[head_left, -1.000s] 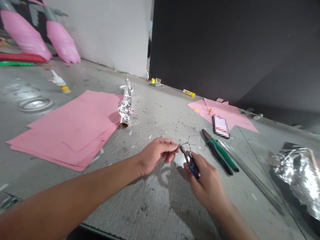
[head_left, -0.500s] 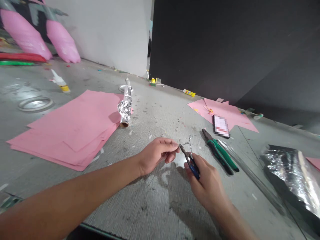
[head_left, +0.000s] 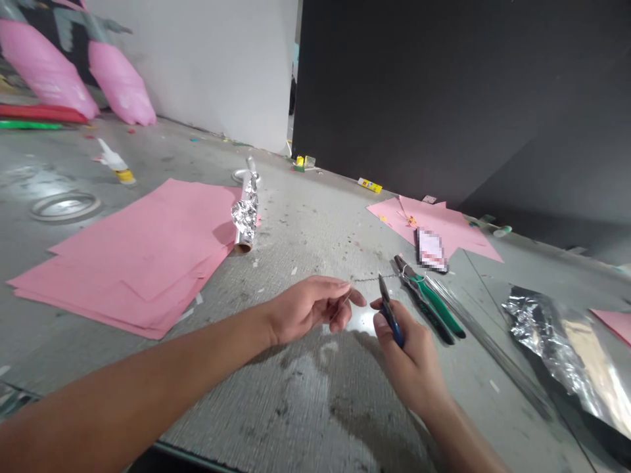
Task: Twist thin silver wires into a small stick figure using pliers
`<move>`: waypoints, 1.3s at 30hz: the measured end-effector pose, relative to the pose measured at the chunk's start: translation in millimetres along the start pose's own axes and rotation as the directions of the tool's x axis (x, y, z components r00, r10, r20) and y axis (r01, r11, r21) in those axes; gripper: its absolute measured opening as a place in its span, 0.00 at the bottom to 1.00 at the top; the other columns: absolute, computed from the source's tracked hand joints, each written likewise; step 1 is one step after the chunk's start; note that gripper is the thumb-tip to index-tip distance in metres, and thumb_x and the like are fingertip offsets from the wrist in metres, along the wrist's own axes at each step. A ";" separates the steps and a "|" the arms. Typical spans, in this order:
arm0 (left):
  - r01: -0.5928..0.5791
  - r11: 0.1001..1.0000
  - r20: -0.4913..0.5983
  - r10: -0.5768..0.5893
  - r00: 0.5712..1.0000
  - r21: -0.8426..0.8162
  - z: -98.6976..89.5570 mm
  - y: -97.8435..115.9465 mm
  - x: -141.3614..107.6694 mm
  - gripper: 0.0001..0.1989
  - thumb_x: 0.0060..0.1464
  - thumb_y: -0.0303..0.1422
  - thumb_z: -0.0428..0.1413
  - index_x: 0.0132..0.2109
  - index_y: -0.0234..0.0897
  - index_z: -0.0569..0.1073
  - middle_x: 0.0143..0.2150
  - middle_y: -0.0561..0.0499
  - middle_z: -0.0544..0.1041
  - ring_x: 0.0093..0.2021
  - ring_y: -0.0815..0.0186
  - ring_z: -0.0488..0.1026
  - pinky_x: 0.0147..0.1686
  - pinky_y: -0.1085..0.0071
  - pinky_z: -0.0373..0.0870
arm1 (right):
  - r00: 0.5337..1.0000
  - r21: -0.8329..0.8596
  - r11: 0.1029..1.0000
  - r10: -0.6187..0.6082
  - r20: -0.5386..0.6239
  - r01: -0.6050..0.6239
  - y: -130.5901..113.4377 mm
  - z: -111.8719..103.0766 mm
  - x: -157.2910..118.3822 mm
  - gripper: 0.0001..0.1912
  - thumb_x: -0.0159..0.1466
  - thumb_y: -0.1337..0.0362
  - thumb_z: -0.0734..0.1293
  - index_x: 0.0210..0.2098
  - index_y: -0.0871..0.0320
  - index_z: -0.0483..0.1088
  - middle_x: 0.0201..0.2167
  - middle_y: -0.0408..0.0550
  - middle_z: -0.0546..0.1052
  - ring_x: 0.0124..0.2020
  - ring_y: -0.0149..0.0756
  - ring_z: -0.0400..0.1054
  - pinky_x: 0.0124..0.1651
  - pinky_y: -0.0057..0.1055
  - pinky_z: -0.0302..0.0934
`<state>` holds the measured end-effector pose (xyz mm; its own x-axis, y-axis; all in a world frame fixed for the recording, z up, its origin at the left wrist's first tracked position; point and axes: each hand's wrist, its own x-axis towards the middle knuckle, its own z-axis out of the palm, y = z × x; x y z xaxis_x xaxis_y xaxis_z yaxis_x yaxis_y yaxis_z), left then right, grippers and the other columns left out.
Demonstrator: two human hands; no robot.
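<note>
My left hand (head_left: 313, 303) pinches one end of a thin twisted wire (head_left: 367, 280) between thumb and forefinger. The wire runs to the right, past the tool's tip, and seems to end in a loop near the green-handled pliers (head_left: 436, 302). In my right hand (head_left: 411, 345) is a small pair of pliers with blue handles (head_left: 392, 320), its dark jaws pointing up and away from me. The jaws overlap the wire in view; whether they touch it I cannot tell. Those green-handled pliers lie on the table just beyond my right hand.
Pink sheets (head_left: 133, 256) and a foil roll (head_left: 245, 217) lie to the left, with a tape roll (head_left: 66, 206) and glue bottle (head_left: 116, 162) beyond. Rightward are a phone (head_left: 432, 249), straight wires (head_left: 493, 348) and crumpled foil (head_left: 547, 335). A black panel (head_left: 444, 92) stands behind.
The blue-handled pliers have come away from my left fingertips, slightly to the right. The wire now stretches sideways from my left hand, its loop farther right.
</note>
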<state>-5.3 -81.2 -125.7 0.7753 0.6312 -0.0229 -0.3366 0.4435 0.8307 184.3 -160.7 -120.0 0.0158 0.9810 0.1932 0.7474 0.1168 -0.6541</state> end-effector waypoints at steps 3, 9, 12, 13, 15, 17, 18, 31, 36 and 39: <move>-0.001 1.000 -0.019 0.000 1.000 -0.018 0.6 -2.0 0.8 0.18 0.61 0.42 0.51 0.42 0.30 0.76 0.23 0.50 0.72 0.23 0.69 0.65 0.30 0.68 0.59 | 1.000 0.020 1.000 -0.019 0.003 0.019 1.3 2.4 0.2 0.15 0.69 0.54 0.56 0.43 0.57 0.68 0.20 0.40 0.65 0.22 0.34 0.61 0.27 0.31 0.55; -0.077 0.997 -0.026 0.076 0.997 -0.026 -0.1 -2.2 1.4 0.17 0.59 0.42 0.56 0.41 0.30 0.77 0.24 0.50 0.73 0.23 0.69 0.67 0.27 0.69 0.58 | 0.996 0.027 0.996 -0.090 0.008 0.090 5.8 4.8 1.3 0.12 0.68 0.57 0.57 0.42 0.57 0.66 0.26 0.42 0.70 0.26 0.34 0.64 0.30 0.31 0.58; -0.082 0.996 -0.054 0.079 0.995 -0.047 0.3 0.4 -0.1 0.14 0.55 0.40 0.61 0.35 0.30 0.77 0.27 0.48 0.75 0.25 0.70 0.67 0.28 0.70 0.59 | 0.995 0.012 0.995 -0.100 0.002 0.100 8.7 4.4 2.1 0.11 0.68 0.58 0.58 0.42 0.57 0.66 0.27 0.43 0.71 0.27 0.34 0.66 0.31 0.31 0.59; -0.085 0.996 -0.059 0.083 0.995 -0.035 0.1 1.3 -0.6 0.13 0.54 0.39 0.61 0.34 0.31 0.77 0.28 0.48 0.75 0.25 0.70 0.67 0.28 0.70 0.60 | 0.994 0.007 0.994 -0.105 0.003 0.105 9.4 4.2 2.3 0.11 0.68 0.58 0.58 0.42 0.57 0.67 0.27 0.43 0.71 0.27 0.34 0.66 0.31 0.31 0.59; -0.104 0.994 -0.052 0.105 0.993 0.027 -0.6 2.7 -1.4 0.12 0.54 0.38 0.61 0.33 0.31 0.77 0.29 0.47 0.76 0.26 0.70 0.66 0.29 0.70 0.61 | 0.993 -0.006 0.993 -0.120 0.000 0.120 10.2 3.8 2.7 0.11 0.68 0.57 0.58 0.42 0.57 0.67 0.27 0.43 0.71 0.26 0.34 0.66 0.31 0.31 0.60; -0.136 0.983 -0.044 0.142 0.989 0.125 -1.7 3.8 -2.1 0.11 0.54 0.37 0.61 0.35 0.32 0.79 0.30 0.47 0.77 0.27 0.71 0.66 0.31 0.70 0.63 | 0.991 -0.015 0.990 -0.137 -0.009 0.137 10.3 3.6 2.9 0.12 0.68 0.57 0.58 0.42 0.57 0.67 0.28 0.44 0.72 0.27 0.35 0.67 0.31 0.31 0.60; -0.148 0.973 -0.050 0.159 0.986 0.175 -2.0 4.4 -2.5 0.10 0.54 0.36 0.61 0.37 0.32 0.79 0.31 0.48 0.77 0.27 0.71 0.67 0.31 0.70 0.64 | 0.990 -0.015 0.990 -0.140 -0.010 0.139 10.1 3.5 2.8 0.12 0.68 0.57 0.58 0.43 0.57 0.67 0.29 0.44 0.73 0.28 0.35 0.67 0.32 0.32 0.60; -0.316 0.016 0.264 0.507 0.820 0.949 1.2 19.0 -8.8 0.06 0.62 0.32 0.52 0.37 0.38 0.71 0.29 0.51 0.74 0.29 0.67 0.65 0.39 0.66 0.60 | 0.995 0.137 0.990 -0.042 0.095 0.029 -1.0 2.6 -1.8 0.14 0.69 0.54 0.57 0.41 0.57 0.67 0.24 0.41 0.67 0.25 0.33 0.61 0.27 0.30 0.53; -0.262 -0.214 0.337 0.532 0.777 0.941 -4.7 19.2 -11.1 0.08 0.64 0.30 0.48 0.41 0.40 0.72 0.32 0.50 0.77 0.31 0.65 0.68 0.44 0.64 0.57 | 0.990 0.161 0.986 0.010 0.143 -0.033 -4.3 2.1 -3.6 0.15 0.69 0.52 0.56 0.41 0.57 0.66 0.22 0.39 0.63 0.23 0.32 0.58 0.27 0.30 0.51; -0.192 -0.280 0.324 0.573 0.752 0.941 -6.1 21.5 -13.9 0.08 0.63 0.29 0.49 0.40 0.41 0.74 0.33 0.50 0.78 0.33 0.63 0.68 0.44 0.62 0.56 | 0.984 0.167 0.985 0.008 0.178 -0.039 -3.9 2.4 -4.8 0.15 0.69 0.52 0.57 0.39 0.56 0.65 0.22 0.38 0.62 0.23 0.31 0.57 0.26 0.30 0.50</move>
<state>-26.6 -76.6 -110.9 0.5637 0.5229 0.6394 0.4477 -0.8439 0.2955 179.8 -165.5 -120.1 -0.0963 0.9939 0.0544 0.6249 0.1029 -0.7739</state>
